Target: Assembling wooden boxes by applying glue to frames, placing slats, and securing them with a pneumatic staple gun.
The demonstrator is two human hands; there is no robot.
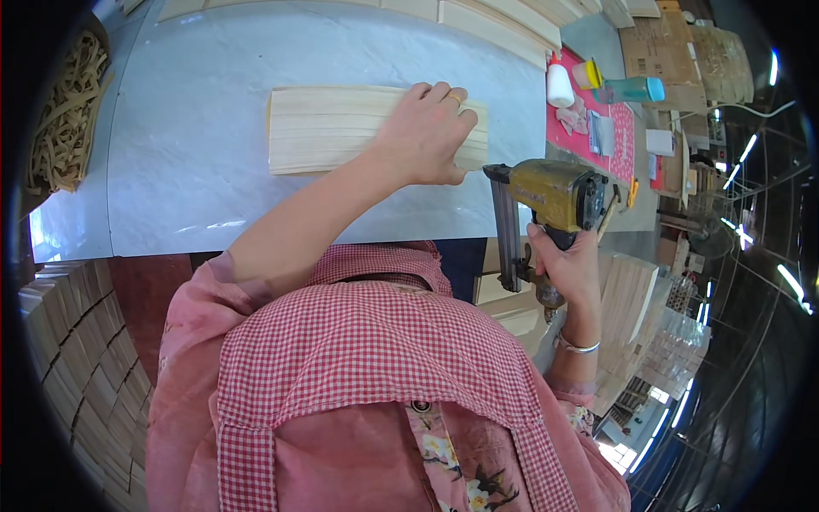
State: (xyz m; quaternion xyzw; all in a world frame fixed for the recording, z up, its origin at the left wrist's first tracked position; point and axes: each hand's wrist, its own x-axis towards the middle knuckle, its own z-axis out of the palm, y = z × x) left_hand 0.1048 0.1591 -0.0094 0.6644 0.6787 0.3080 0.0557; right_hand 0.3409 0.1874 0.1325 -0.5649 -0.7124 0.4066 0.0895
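Observation:
A pale wooden slatted piece (320, 128), long and rectangular, lies crosswise on the bluish-white tabletop. My left hand (431, 132) grips it across its right part, with curled fingers toward the far edge and the thumb by the near edge. A ring shows on one finger. In my right hand (567, 260) is a yellow and black pneumatic nail gun (546, 189), held by its handle. Its nose points left, close to the wood's near right corner and my left thumb; whether it touches the wood I cannot tell. The dark magazine slants down toward me.
Wooden boards (503, 30) line the table's far edge. On a pink surface at right are a white bottle (560, 85), a yellow-lidded jar (587, 74) and a teal-capped bottle (627, 90). A container of curled strips (68, 119) stands at left. Stacked wood (81, 358) rises below it.

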